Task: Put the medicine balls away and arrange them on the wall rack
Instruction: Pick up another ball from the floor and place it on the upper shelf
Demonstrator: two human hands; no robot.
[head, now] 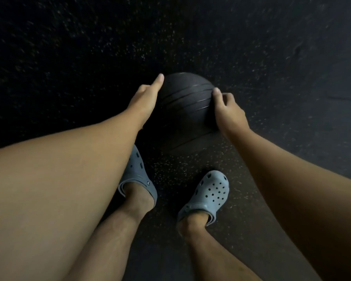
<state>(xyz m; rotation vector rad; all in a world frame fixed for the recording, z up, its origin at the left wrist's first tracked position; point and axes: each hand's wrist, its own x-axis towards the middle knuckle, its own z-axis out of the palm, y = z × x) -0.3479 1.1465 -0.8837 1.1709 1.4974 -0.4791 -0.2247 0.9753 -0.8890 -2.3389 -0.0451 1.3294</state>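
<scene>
A black medicine ball [185, 106] with ribbed grooves sits low over the dark floor, just ahead of my feet. My left hand [145, 98] presses flat against its left side, thumb pointing up along the curve. My right hand [227, 112] cups the right side with its fingers wrapped around the far edge. Both palms touch the ball. Whether the ball rests on the floor or is lifted off it, I cannot tell. The wall rack is out of view.
Black speckled rubber flooring [272, 57] fills the view. My two feet in grey-blue clogs, the left one [138, 175] and the right one [209, 191], stand right behind the ball. A seam between floor tiles [344, 98] runs at the right.
</scene>
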